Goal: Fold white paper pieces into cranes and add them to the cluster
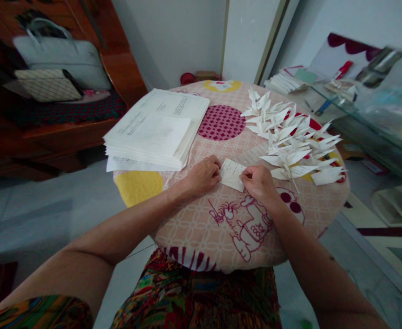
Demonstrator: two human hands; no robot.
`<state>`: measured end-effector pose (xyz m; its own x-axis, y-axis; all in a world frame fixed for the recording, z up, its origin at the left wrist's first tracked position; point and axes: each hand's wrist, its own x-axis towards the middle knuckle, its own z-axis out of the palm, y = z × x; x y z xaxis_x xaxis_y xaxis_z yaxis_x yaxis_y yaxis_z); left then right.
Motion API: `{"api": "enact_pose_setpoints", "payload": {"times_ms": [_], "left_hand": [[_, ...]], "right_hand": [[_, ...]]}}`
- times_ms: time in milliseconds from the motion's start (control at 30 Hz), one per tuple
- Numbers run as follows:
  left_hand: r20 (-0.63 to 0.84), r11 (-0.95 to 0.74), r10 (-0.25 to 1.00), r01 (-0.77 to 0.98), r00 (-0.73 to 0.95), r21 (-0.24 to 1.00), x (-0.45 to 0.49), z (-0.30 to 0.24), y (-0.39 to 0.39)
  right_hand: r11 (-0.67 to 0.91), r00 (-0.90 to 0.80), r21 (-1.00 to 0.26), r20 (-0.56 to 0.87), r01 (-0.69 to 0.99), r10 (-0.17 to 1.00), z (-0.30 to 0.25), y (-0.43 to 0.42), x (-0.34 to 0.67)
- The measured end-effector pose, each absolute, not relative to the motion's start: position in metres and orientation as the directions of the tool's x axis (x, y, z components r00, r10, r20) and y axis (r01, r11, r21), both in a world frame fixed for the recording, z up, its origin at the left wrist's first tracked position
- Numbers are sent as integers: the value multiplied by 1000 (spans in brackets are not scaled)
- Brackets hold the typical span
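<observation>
Between my two hands is a small folded piece of printed paper (232, 175), close above or on the cloth-covered round table (187, 224). My left hand (205, 174) pinches its left edge, the fingers curled. At the paper's right edge my right hand (257, 181) grips with thumb and bent fingers. Just beyond my right hand lie several white folded paper cranes (286, 137) in a loose cluster, wings pointing various ways. Up and left of my left hand rests a thick stack of printed sheets (153, 132), with a smaller sheet on top.
A glass shelf (368, 123) with papers and a plastic bag (393, 96) stands close to the table's right side. To the left, a wooden seat (125, 68) holds a pale handbag (64, 59) and a quilted purse (48, 85). A wall closes off the back.
</observation>
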<state>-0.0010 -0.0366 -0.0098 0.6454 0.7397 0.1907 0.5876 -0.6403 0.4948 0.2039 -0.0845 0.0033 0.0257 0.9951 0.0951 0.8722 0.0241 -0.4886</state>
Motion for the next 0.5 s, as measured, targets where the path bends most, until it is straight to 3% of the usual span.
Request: {"api": "enact_pose_setpoints", "payload": {"times_ms": [200,500], "left_hand": [[193,-623,755,593,627,509,-2,-5,-39],[237,-668,723,569,649,481,7,-4,-45]], "right_hand": [[19,28,-458,94,889,995,2,-85,205],[28,32,-518,105,855,994,-1,-85,209]]}}
